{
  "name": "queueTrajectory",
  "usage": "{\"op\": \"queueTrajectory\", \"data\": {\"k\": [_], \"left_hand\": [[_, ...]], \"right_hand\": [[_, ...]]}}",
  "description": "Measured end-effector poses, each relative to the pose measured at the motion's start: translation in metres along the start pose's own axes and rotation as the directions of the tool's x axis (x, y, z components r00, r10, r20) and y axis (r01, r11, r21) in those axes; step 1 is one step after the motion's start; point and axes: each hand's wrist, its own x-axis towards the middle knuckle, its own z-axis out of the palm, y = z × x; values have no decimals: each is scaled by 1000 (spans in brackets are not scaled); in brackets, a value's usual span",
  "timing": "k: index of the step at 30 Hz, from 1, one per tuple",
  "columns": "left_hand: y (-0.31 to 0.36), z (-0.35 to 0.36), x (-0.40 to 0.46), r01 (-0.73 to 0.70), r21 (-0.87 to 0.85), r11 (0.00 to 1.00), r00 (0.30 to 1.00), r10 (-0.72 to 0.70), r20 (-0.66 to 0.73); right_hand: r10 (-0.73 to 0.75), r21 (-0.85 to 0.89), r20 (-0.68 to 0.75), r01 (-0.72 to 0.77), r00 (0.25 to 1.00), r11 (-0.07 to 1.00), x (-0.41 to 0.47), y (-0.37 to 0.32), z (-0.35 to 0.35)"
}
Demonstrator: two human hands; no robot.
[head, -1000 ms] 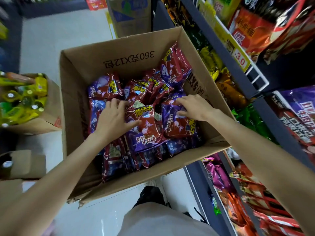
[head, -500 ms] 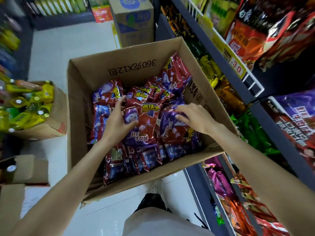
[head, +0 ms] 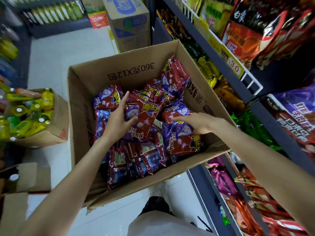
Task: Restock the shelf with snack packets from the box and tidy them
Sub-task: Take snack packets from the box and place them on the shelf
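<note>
An open cardboard box stands on the floor, filled with several red and purple snack packets. My left hand grips one of these packets by its left edge, thumb on its front, and holds it tilted above the pile. My right hand lies with straight fingers on another packet at the box's right side. The shelf rises at the right, and matching purple and red packs stand on it.
A second box with yellow and green bottles stands at the left. A taller carton stands behind the open box. Lower shelf levels at the right hold pink and orange packets. White floor shows between the boxes.
My left hand has lifted its packet up off the pile and tilted it. My right hand has straightened its fingers over the packet on the right. The view has moved back a little.
</note>
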Motion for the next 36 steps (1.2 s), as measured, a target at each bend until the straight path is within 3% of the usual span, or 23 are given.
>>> {"op": "queueTrajectory", "data": {"k": [2, 6, 8, 11, 15, 20, 22, 26, 31, 36], "left_hand": [[1, 2, -1, 21, -35, 999, 1000, -21, -16], [-2, 1, 0, 9, -73, 997, 998, -13, -55], [2, -2, 0, -72, -102, 992, 994, 63, -90], [28, -12, 1, -230, -130, 964, 964, 208, -165], [89, -15, 3, -398, -186, 898, 902, 347, -257], [175, 9, -5, -504, -381, 775, 863, 451, -225], [206, 24, -9, -516, -456, 725, 851, 496, -174], [266, 70, -23, -551, -515, 656, 802, 587, -111], [341, 149, -53, -454, -652, 608, 778, 627, 43], [394, 240, -72, -433, -577, 692, 770, 617, 163]], "right_hand": [[39, 83, -58, -34, 998, 996, -7, 6, -6], [21, 75, -156, -10, 988, 997, -33, 15, -10], [11, 214, -269, 48, 963, 976, -53, 13, -13], [102, 499, -498, 188, 861, 846, -92, 4, -16], [395, 685, -692, 377, 604, 624, -161, -6, -16], [636, 617, -751, 535, 180, 577, -257, -7, -7], [692, 626, -719, 494, 65, 603, -295, -1, 4], [750, 711, -654, 263, -94, 653, -368, 15, 34], [806, 800, -574, 110, -145, 589, -458, 40, 73], [818, 818, -575, -1, -27, 575, -518, 71, 86]]}}
